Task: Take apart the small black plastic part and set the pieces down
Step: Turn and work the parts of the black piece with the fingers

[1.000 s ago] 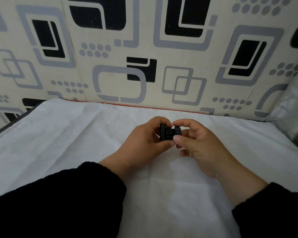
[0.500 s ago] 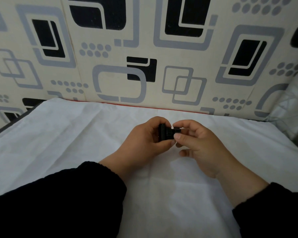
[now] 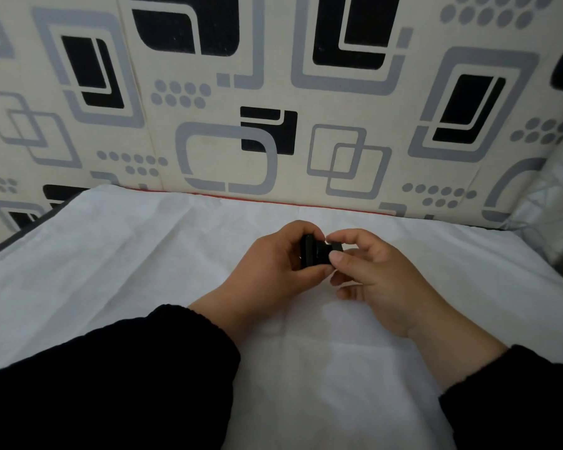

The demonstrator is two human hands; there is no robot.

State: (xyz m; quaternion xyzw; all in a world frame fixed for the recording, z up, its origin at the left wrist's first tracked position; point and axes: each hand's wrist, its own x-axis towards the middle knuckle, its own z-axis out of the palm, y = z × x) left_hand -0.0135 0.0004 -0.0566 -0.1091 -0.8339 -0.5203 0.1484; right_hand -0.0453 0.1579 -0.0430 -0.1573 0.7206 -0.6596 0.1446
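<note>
A small black plastic part is held a little above the white cloth, between both hands. My left hand grips its wider left end between thumb and fingers. My right hand pinches the narrower right end with thumb and forefinger. The two ends still look joined. Fingers hide much of the part. Both arms wear black sleeves.
A white cloth covers the work surface. A patterned cream, grey and black panel stands upright along the far edge. A crinkled silvery sheet lies at the far right. A dark edge borders the cloth at the left.
My right fingers have shifted slightly on the part's right end, thumb and forefinger turning a little. The hands stay in the same place.
</note>
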